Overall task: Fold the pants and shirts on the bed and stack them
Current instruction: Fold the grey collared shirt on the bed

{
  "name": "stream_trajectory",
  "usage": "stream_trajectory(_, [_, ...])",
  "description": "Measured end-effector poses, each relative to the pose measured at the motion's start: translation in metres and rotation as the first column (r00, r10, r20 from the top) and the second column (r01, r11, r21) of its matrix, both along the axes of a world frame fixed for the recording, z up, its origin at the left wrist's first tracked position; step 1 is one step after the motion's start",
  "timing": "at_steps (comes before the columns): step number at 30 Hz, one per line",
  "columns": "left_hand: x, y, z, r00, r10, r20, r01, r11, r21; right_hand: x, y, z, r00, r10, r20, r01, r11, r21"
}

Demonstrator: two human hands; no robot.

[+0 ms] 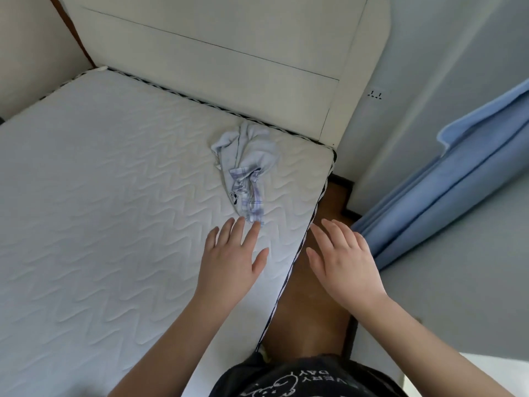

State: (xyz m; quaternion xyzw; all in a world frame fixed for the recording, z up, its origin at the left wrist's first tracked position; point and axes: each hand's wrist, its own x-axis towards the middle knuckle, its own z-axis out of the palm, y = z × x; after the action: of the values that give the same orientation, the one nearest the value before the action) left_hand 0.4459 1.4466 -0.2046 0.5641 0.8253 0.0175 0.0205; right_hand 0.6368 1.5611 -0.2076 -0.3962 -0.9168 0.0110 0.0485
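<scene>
A crumpled heap of pale blue and white clothes [246, 170], partly plaid, lies on the white quilted mattress [100, 196] near its right edge, close to the headboard. My left hand [232, 256] hovers flat over the mattress, fingers straight and spread, its fingertips at the near end of the heap. My right hand [343, 262] is held out with straight fingers beside the bed, over the brown floor, and holds nothing.
A white headboard [217, 67] stands behind the mattress. A narrow strip of brown floor [312, 310] runs between the bed and the grey wall. Blue curtains [463, 179] hang at the right. A wall socket [375, 95] sits beside the headboard.
</scene>
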Motion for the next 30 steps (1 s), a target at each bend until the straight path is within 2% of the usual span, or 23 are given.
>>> stream_trajectory(4, [-0.007, 0.034, -0.003, 0.998, -0.068, -0.016, 0.068, 0.997, -0.021, 0.005, 0.019, -0.005, 0.995, -0.061, -0.077, 0.063, 0.998, 0.026])
stream_trajectory(9, [-0.003, 0.082, -0.007, 0.996, -0.08, -0.038, 0.08, 0.997, -0.003, 0.009, 0.064, -0.017, 0.991, -0.072, -0.109, 0.078, 0.996, 0.052])
stream_trajectory(13, [0.005, 0.124, -0.013, 0.996, -0.067, -0.064, 0.066, 0.998, -0.006, 0.005, 0.109, -0.024, 0.994, -0.069, -0.081, 0.068, 0.997, -0.021])
stream_trajectory(17, [0.017, 0.169, -0.013, 0.995, 0.004, -0.1, -0.001, 1.0, 0.032, -0.002, 0.162, -0.03, 0.998, -0.006, -0.064, 0.0, 0.994, -0.105])
stream_trajectory(21, [0.026, 0.205, -0.008, 0.995, 0.063, -0.075, -0.061, 0.998, 0.031, -0.011, 0.208, -0.029, 0.994, 0.087, -0.06, -0.095, 0.987, -0.131])
stream_trajectory(27, [0.019, 0.222, -0.01, 0.977, 0.184, -0.105, -0.181, 0.983, 0.029, -0.03, 0.251, -0.033, 0.974, 0.223, 0.031, -0.213, 0.957, -0.195])
stream_trajectory(30, [0.011, 0.223, -0.016, 0.967, 0.237, -0.097, -0.235, 0.972, 0.026, -0.044, 0.264, -0.037, 0.959, 0.281, 0.037, -0.271, 0.946, -0.178])
